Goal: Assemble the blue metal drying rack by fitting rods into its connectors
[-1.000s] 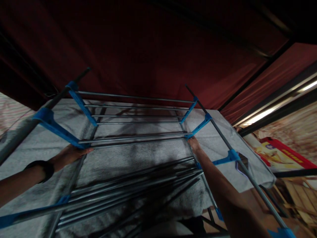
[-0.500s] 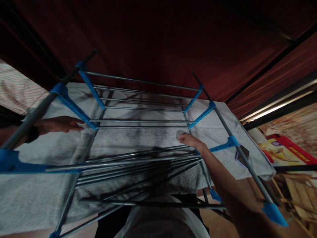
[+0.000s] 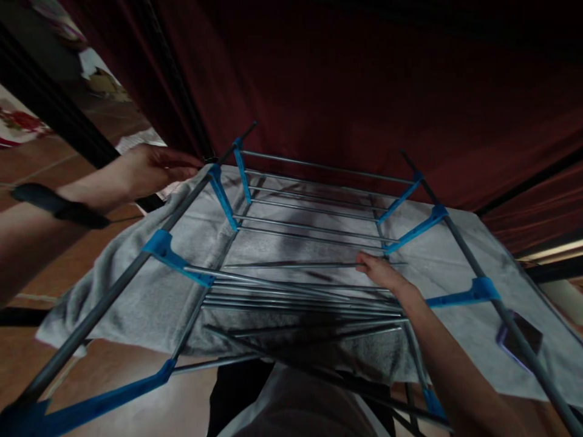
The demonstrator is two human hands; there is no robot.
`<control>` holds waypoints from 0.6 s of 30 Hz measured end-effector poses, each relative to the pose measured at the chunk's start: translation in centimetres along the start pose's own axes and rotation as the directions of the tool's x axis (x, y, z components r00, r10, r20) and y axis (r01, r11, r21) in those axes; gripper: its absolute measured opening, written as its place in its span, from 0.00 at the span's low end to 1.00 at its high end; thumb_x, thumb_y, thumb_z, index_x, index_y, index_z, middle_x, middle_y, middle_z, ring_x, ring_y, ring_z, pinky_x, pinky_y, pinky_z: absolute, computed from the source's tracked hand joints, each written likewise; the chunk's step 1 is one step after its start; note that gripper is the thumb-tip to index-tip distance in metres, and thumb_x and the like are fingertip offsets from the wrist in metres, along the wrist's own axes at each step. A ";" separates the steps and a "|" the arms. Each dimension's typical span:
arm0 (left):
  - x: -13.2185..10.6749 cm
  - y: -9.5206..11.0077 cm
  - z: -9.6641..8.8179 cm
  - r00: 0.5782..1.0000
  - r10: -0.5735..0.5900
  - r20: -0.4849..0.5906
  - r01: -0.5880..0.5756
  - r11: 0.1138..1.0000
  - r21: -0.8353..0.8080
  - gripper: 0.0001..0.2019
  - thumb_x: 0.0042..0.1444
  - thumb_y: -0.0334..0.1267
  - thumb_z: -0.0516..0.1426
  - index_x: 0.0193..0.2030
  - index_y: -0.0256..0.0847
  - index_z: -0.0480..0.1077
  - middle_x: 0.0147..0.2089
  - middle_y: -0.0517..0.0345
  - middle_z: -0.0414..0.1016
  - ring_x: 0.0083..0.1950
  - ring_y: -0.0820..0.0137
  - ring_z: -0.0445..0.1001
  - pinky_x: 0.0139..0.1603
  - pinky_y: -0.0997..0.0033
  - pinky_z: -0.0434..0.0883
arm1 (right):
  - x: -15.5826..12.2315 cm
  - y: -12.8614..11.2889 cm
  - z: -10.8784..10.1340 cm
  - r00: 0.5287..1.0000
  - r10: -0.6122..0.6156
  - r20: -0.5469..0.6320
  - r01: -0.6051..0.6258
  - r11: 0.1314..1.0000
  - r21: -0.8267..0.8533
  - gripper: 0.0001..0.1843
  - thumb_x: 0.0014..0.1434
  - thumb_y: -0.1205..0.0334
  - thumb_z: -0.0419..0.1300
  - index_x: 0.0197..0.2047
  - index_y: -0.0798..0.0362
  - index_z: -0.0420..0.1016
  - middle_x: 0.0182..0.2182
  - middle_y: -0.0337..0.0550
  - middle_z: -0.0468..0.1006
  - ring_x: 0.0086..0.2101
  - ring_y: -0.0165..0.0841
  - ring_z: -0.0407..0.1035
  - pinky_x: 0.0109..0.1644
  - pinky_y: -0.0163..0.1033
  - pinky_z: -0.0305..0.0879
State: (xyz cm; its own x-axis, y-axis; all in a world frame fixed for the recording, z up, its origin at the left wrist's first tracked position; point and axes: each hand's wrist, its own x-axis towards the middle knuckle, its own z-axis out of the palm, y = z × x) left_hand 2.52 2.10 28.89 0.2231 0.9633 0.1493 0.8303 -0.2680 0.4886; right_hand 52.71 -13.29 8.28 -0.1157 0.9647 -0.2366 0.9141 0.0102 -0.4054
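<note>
A rack of grey metal tubes with blue plastic brackets (image 3: 159,246) stands over a grey blanket (image 3: 132,297). My right hand (image 3: 376,270) is closed around a thin metal rod (image 3: 291,265), held roughly level above the blanket. Several loose rods (image 3: 291,301) lie side by side just nearer to me, and one rod (image 3: 264,283) slants out of a left bracket. My left hand (image 3: 157,172) reaches past the left side tube (image 3: 122,285) with its fingers stretched out, beside the far left bracket (image 3: 213,173). I see nothing in it.
A phone (image 3: 521,340) lies on the blanket at the right, partly behind the right side tube (image 3: 473,267). A dark red curtain (image 3: 346,85) hangs behind the rack. Tiled floor (image 3: 27,261) shows at the left. A dark post (image 3: 59,91) crosses the upper left.
My right hand has taken hold of a rod and lifted it from the bundle. My left hand has moved farther forward along the rack's left side. The view has turned left.
</note>
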 end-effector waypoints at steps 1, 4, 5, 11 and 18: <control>-0.5 1.1 -0.5 0.998 0.049 -0.031 -0.047 0.998 0.046 0.46 0.54 0.67 0.47 0.56 0.19 0.73 0.49 0.58 0.77 0.54 0.63 0.74 0.54 0.57 0.63 | -0.3 -0.1 -1.0 0.998 -0.011 -0.070 0.010 1.000 -0.012 0.05 0.63 0.68 0.57 0.41 0.51 0.73 0.37 0.43 0.79 0.39 0.36 0.72 0.44 0.37 0.63; -1.5 4.4 -1.2 0.977 0.184 -0.110 -0.161 0.969 0.187 0.42 0.55 0.67 0.45 0.55 0.29 0.76 0.49 0.68 0.75 0.55 0.65 0.73 0.58 0.55 0.61 | -1.6 -0.6 -4.0 0.968 -0.083 -0.238 0.067 0.995 -0.074 0.06 0.64 0.67 0.56 0.43 0.50 0.73 0.40 0.45 0.80 0.42 0.38 0.73 0.47 0.39 0.64; -1.7 5.4 -1.0 0.970 0.223 -0.102 -0.201 0.961 0.190 0.41 0.55 0.68 0.46 0.55 0.33 0.76 0.49 0.70 0.75 0.55 0.65 0.74 0.59 0.54 0.61 | -2.2 -0.8 -4.8 0.952 -0.103 -0.289 0.077 0.992 -0.101 0.05 0.64 0.66 0.56 0.43 0.50 0.72 0.40 0.46 0.79 0.43 0.39 0.72 0.49 0.40 0.64; -1.3 10.3 6.2 0.770 0.630 0.103 -0.636 0.771 0.031 0.33 0.64 0.61 0.48 0.62 0.39 0.73 0.61 0.58 0.73 0.61 0.61 0.72 0.64 0.61 0.64 | -4.2 -3.3 -6.3 0.846 -0.149 -0.511 0.087 0.986 -0.143 0.06 0.69 0.63 0.53 0.46 0.50 0.70 0.43 0.48 0.78 0.47 0.42 0.71 0.55 0.45 0.64; 0.1 12.8 16.0 0.698 0.601 0.389 -0.671 0.739 0.060 0.24 0.68 0.45 0.51 0.69 0.49 0.66 0.58 0.50 0.77 0.54 0.57 0.77 0.57 0.62 0.69 | -1.7 -3.7 -5.8 0.782 -0.162 -0.602 0.144 0.986 -0.079 0.09 0.70 0.61 0.52 0.48 0.50 0.72 0.46 0.49 0.77 0.52 0.42 0.68 0.59 0.47 0.63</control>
State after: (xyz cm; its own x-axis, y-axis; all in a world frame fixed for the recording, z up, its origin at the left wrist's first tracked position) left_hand 21.30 -1.02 21.42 0.8538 0.5168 0.0630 0.4951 -0.8433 0.2091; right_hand 51.77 -13.40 15.31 -0.0048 0.9109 0.4126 0.9158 0.1697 -0.3640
